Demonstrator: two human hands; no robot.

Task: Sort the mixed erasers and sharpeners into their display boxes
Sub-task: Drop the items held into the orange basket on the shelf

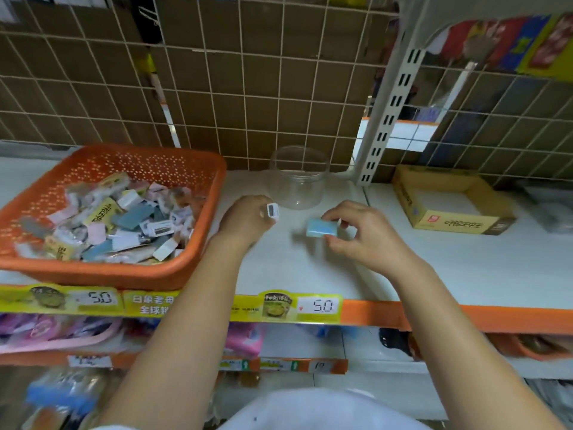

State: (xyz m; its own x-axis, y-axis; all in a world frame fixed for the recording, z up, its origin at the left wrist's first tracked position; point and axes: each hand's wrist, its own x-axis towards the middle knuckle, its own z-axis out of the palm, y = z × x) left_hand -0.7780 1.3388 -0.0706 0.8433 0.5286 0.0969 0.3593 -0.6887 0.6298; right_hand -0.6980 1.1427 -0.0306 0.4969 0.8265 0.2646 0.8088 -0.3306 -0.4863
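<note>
Wire grid panel backs the shelf. Yellow price labels line the shelf's front edge. Slotted upright stands at rear.

Before me: white shelf board with orange front edge carrying yellow price strips; wire grid backing over brown cardboard; white slotted upright; stocked lower shelves beneath.

Left grip curled; right grip pinching
</note>
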